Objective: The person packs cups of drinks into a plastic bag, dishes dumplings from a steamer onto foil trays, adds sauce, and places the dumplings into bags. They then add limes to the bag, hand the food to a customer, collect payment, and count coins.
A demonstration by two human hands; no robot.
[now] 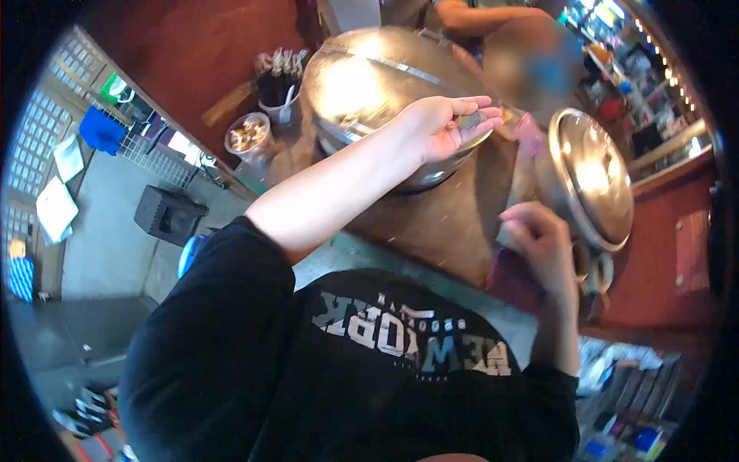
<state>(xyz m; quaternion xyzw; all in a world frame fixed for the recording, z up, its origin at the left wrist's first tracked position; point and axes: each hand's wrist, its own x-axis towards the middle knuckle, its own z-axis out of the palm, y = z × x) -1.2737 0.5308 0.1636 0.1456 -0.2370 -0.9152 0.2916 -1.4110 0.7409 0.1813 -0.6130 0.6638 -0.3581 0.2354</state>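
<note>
My left hand (450,129) is held palm up above the table, fingers partly curled. Some silvery round pieces that look like coins (469,120) lie in it at the fingers. Behind it stands a large shiny metal pot (377,77) with a hinged lid. My right hand (539,231) is lower at the right, slightly blurred, its fingers curled and pinched together. Something small and pale shows at its fingertips, too unclear to name. Just below that hand is a dark purple patch (508,273), perhaps cloth or a pouch. A second metal pot with a round lid (596,177) stands to its right.
Across the table (431,227) another person's arm (493,19) reaches near the big pot. A tub with pale pieces (249,135) and a container of utensils (279,85) stand left of the pot. A black plastic stool (171,214) is on the floor at left.
</note>
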